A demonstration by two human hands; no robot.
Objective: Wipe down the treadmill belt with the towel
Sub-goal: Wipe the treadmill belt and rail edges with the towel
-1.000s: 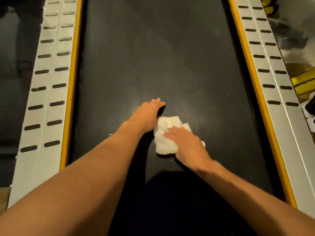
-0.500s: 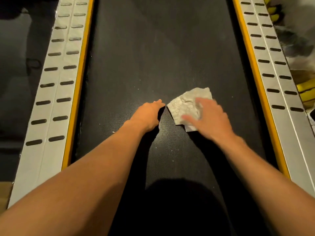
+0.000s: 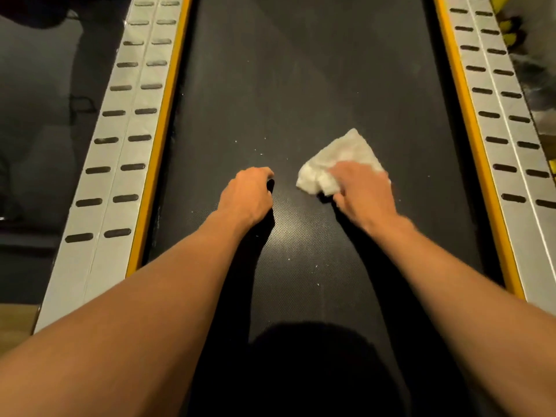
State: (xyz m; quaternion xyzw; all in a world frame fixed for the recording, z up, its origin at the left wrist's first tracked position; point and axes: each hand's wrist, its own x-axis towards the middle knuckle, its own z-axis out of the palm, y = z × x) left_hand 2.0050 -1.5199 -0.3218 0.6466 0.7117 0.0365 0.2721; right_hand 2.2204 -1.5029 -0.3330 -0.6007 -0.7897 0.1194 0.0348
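The black treadmill belt [image 3: 301,85] runs away from me down the middle of the view, dotted with small pale specks. A crumpled white towel [image 3: 346,155] lies on it right of centre. My right hand [image 3: 364,191] presses down on the towel's near part, fingers curled over it. My left hand [image 3: 246,194] rests on the belt just left of the towel, fingers curled under, holding nothing; a narrow gap of belt separates it from the towel.
Grey slotted side rails with yellow inner strips border the belt, the left rail [image 3: 120,145] and the right rail [image 3: 505,115]. Dark floor [image 3: 36,115] lies beyond the left rail. Yellow and dark objects [image 3: 511,28] sit beyond the right rail, blurred.
My right hand has slid the towel from beside my left hand to the right and farther up the belt, then drawn back a little. My left hand has stayed put.
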